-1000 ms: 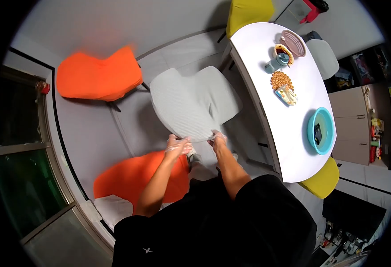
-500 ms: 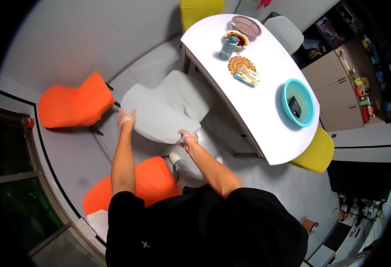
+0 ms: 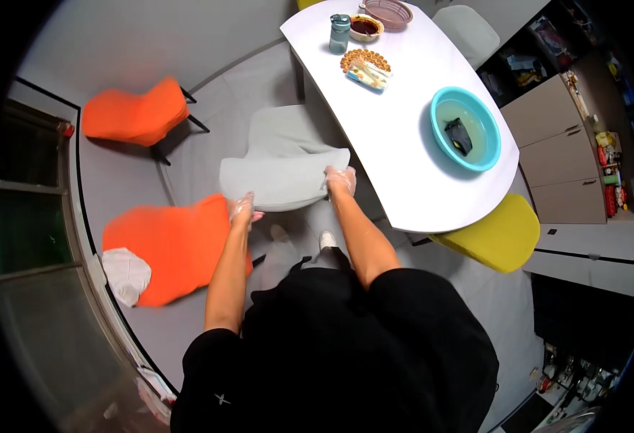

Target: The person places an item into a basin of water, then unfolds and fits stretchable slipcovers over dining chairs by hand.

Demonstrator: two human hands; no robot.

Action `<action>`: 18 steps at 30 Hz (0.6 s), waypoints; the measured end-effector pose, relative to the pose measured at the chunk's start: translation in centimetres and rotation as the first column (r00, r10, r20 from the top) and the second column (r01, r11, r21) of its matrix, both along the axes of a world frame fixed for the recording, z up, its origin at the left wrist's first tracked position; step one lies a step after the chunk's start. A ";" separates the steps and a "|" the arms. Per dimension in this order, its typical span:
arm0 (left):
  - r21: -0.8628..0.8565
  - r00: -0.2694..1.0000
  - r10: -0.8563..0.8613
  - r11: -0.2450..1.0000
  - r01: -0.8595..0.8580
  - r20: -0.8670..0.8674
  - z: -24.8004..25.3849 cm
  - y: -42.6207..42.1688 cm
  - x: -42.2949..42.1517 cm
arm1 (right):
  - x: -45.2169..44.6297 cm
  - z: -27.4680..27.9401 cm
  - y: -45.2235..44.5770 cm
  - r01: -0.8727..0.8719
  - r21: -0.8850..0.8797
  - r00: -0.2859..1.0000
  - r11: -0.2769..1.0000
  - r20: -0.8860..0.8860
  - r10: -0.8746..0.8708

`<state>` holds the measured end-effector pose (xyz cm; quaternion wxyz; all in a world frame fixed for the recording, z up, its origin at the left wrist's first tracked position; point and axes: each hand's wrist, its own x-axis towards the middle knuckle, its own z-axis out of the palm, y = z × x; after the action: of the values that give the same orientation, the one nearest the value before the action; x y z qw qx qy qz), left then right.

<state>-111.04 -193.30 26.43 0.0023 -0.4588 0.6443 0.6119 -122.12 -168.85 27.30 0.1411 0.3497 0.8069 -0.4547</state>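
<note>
A chair in a light grey ribbed cover (image 3: 281, 177) stands between me and the white table, its far part close to the table's edge. My left hand (image 3: 242, 208), in a clear plastic glove, grips the chair's near left edge. On the near right corner, my right hand (image 3: 340, 180) is closed too, gloved the same way. The fingertips of both hands are partly hidden by the cover and the gloves.
The white table (image 3: 396, 166) carries a turquoise basin (image 3: 496, 148) with water and a dark cloth (image 3: 459, 136), a bottle (image 3: 339, 35), a sauce bowl (image 3: 369, 29) and a pink basket (image 3: 402, 16). Orange chairs (image 3: 133, 115) stand left; a yellow-green chair (image 3: 501, 234) stands right.
The grey chair has turned, and its near edge has shifted right toward the table. Both hands have moved right with it, the right one upward. The whole view has shifted.
</note>
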 end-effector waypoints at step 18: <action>0.041 0.917 -0.364 0.931 0.362 0.165 -0.4 2.6 22.8 | 26.0 0.4 13.6 -0.303 -0.121 0.924 0.945 0.207 0.322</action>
<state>-88.21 -190.71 26.03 0.1727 -0.3820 0.7127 0.5625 -96.14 -155.23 27.71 0.3168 0.2591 0.8106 -0.4188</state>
